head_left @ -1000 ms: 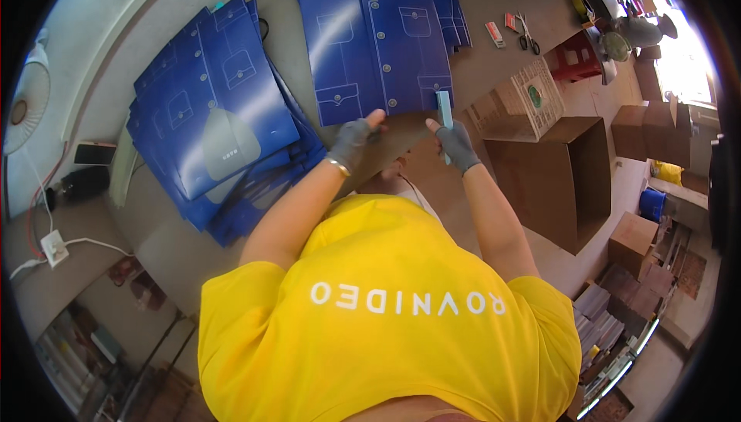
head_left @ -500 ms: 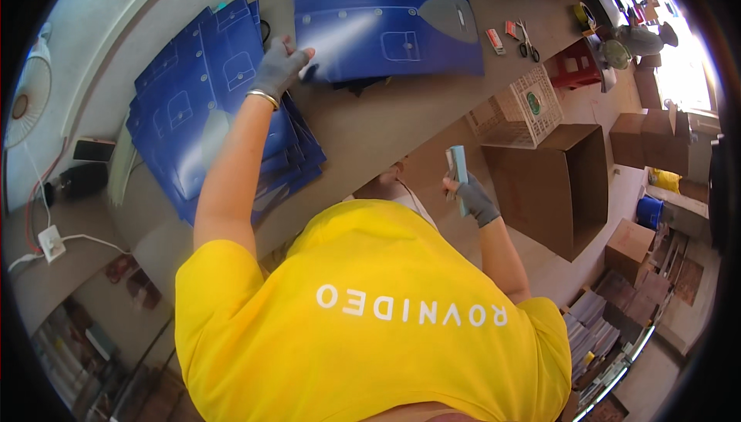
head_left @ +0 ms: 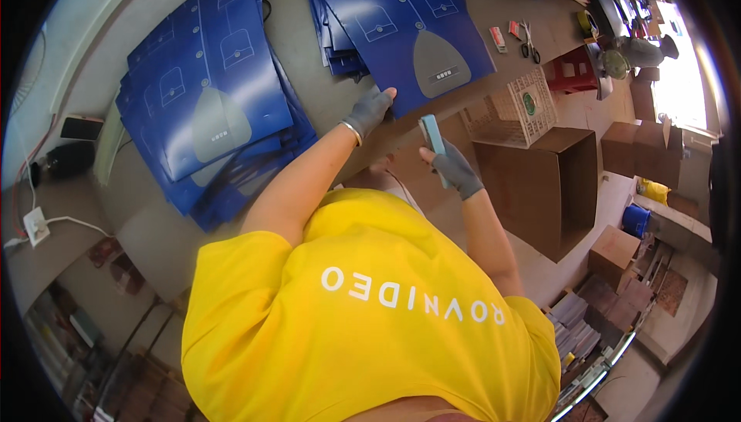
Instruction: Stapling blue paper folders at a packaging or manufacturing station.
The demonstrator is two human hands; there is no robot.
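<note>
My left hand, in a grey glove with bare fingertips, pinches the near left edge of a glossy blue printed sheet. The sheet has pocket and button prints and a grey rounded patch; its near end reaches past the table edge, over more blue sheets. My right hand, gloved alike, is closed round a light blue stapler, held upright off the table's near side. To the left lies a fanned pile of similar blue sheets.
Scissors and small red-and-white boxes lie on the table at the right. Beyond its edge stand a cream plastic crate and an open cardboard box. A phone is at the far left.
My left hand has moved right and nearer, from between the piles to the right-hand sheet's edge. That sheet has turned and come nearer. The stapler has shifted slightly left with my right hand.
</note>
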